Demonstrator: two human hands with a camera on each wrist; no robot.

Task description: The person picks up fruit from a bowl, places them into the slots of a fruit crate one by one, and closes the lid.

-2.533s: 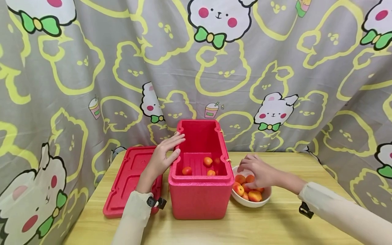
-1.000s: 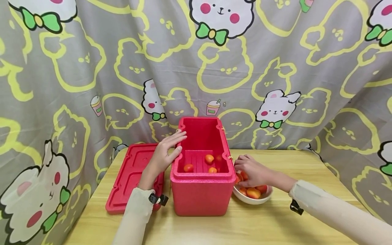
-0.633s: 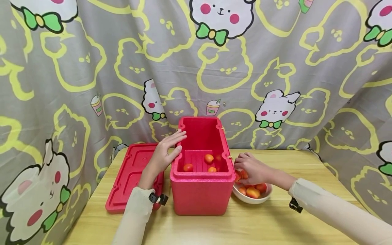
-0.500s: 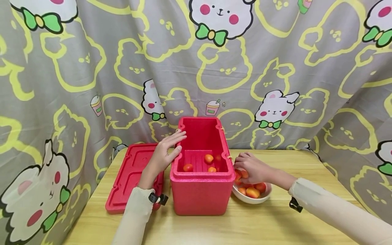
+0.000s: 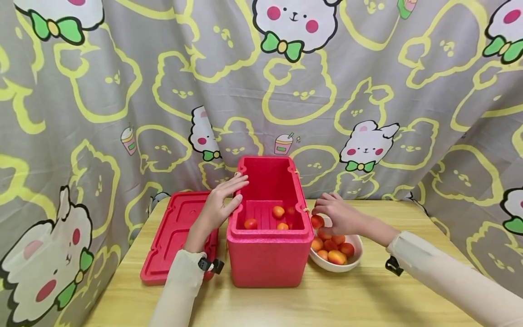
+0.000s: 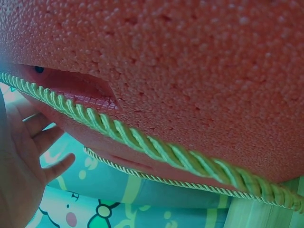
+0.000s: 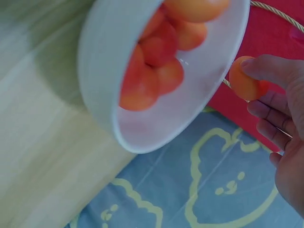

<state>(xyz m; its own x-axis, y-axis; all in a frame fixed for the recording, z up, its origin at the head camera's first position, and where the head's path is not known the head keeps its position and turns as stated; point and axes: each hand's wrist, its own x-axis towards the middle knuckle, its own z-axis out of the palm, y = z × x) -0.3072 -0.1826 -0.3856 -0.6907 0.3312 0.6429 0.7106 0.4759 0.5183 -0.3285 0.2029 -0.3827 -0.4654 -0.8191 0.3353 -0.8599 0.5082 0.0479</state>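
Observation:
My right hand (image 5: 341, 213) pinches an orange-red apricot (image 7: 244, 80) between thumb and fingers, above the far left edge of a white bowl (image 5: 337, 268). Several apricots (image 5: 337, 257) are piled in that bowl. To its left stands a red foam box (image 5: 269, 263) with its top off. Inside, apricots lie on the floor, one (image 5: 278, 212) toward the middle and one (image 5: 251, 224) at the near left. My left hand (image 5: 220, 204) rests with straight fingers on the box's left rim. In the left wrist view, its thumb and fingers are beside the box wall.
The red lid (image 5: 175, 240) lies on the wooden table (image 5: 335, 299) left of the box, partly under the left forearm. Twisted golden cord (image 6: 161, 149) runs along the box's side. A grey patterned curtain (image 5: 229, 100) hangs behind the table.
My right hand first reached into the bowl among the apricots, then took hold of one. It has now lifted that apricot slightly toward the box. My left hand stays on the rim.

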